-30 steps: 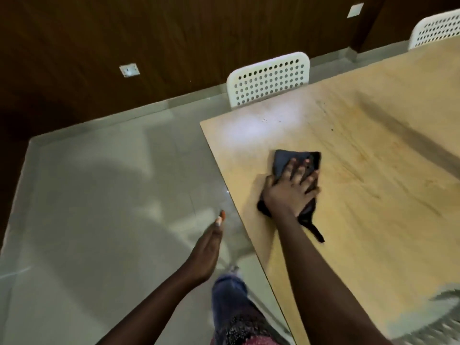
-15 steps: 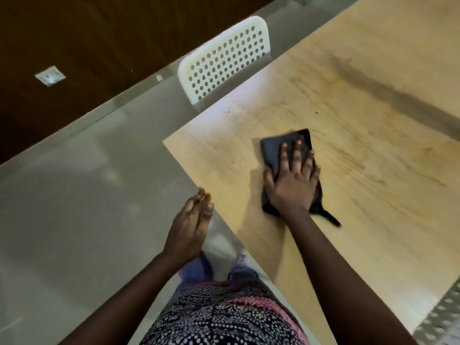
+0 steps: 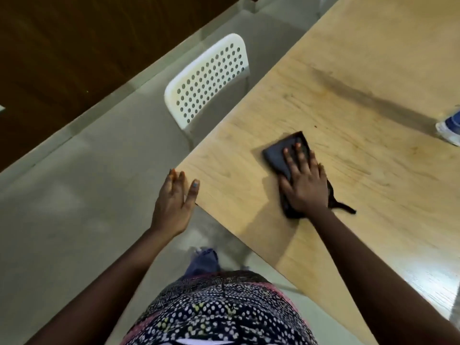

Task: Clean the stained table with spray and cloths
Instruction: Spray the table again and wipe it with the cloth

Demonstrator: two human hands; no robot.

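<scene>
Nearest, the person's patterned garment [image 3: 219,312] fills the bottom edge, with both bare arms reaching forward. The left hand [image 3: 174,202] hangs with its fingers spread and nothing in it, at the near corner of the worktop [image 3: 249,185], its thumb over the edge; whether it touches the wood I cannot tell. The right hand [image 3: 305,185] lies flat, fingers extended, pressing down on a folded dark cloth [image 3: 286,150] a little way in from that corner.

The cloth looks soft, light and limp: a loose tail [image 3: 344,207] trails out beside the wrist. It will likely bunch or unfold if dragged by 1 corner, so a flat palm over the folded pad, as here, seems the best hold for wiping.

The worktop is pale wood grain, smooth and slightly glossy, so the cloth should slide easily. Faint brown streaks [image 3: 348,163] mark it beyond the cloth, and a long dark smear [image 3: 368,98] crosses farther off. At the right edge a white and blue object [image 3: 450,128] is cut off, possibly the spray.

Beyond, a white perforated chair [image 3: 209,78] stands tucked against the worktop's far side on a grey tiled floor [image 3: 74,195], with a dark wooden wall [image 3: 74,33] behind.
</scene>
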